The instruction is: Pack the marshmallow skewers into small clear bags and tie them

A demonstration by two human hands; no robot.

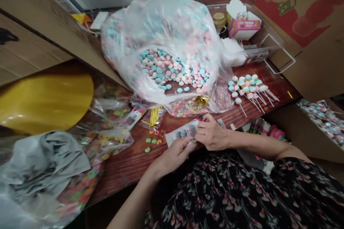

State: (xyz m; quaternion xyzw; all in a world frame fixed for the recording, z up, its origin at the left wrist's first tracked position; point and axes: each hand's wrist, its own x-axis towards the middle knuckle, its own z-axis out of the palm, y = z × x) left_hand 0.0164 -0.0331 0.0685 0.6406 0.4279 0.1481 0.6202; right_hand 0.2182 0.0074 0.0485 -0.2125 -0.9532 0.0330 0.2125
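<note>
Both my hands are closing on a white printed sleeve, thin plastic or paper, can't tell which. My right fingers are pinching its upper right edge, and my left fingers are gripping its lower edge, with the fingertips partly hidden behind it. My left hand and right hand are holding it up just over the table, close together. It's looking light and floppy, probably easy to crease or let slip, so the edges seem the best place to hold.

Just left of it, a few loose candy rings are lying on the reddish wood table. A small clear bag of gold twist ties is sitting just above them. Farther out, a clear bag of colorful candy rings is resting against a big clear bag of pastel round candies. To the right, pastel candy lollipops are lying in a loose row, white sticks pointing toward me. A cardboard box of wrapped lollipops is sitting past the table's right edge. My floral dress is filling the bottom of the view.
</note>
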